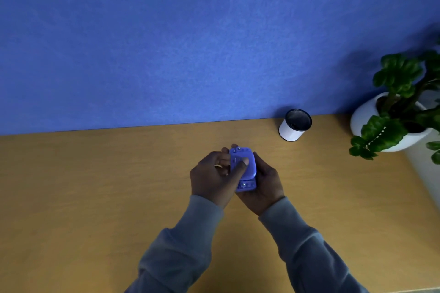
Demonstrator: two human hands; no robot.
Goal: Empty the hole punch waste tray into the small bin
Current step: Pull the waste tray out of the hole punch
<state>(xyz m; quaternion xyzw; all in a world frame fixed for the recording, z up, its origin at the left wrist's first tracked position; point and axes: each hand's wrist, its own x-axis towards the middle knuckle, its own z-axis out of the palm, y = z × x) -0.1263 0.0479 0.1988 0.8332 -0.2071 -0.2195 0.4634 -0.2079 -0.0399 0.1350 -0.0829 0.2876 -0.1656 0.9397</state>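
From the head camera, the blue hole punch [242, 169] is held up over the wooden tabletop [95, 185], near its middle, turned so that its underside faces the person; that is probably so the waste tray on the base can be reached and worked loose; whether the tray has begun to come off I cannot tell. The right hand [263, 182] cups the punch from below and from the right, fingers wrapped round its far edge, serving as the steady support; the left hand [213, 175] closes on it from the left, its thumb pressed flat on the underside, which looks like the grip for prising or sliding the tray. Both hands are thus closed on the punch, neither free.

The small bin [295, 125], white with a dark rim, stands open at the back of the tabletop against the blue partition [190, 43], well apart from the hands and to their right; the punch will have to be carried there before anything is tipped out. A potted plant [395, 112] stands further right.

Counted: one punch, one bin, one plant, two hands, two grey sleeves.
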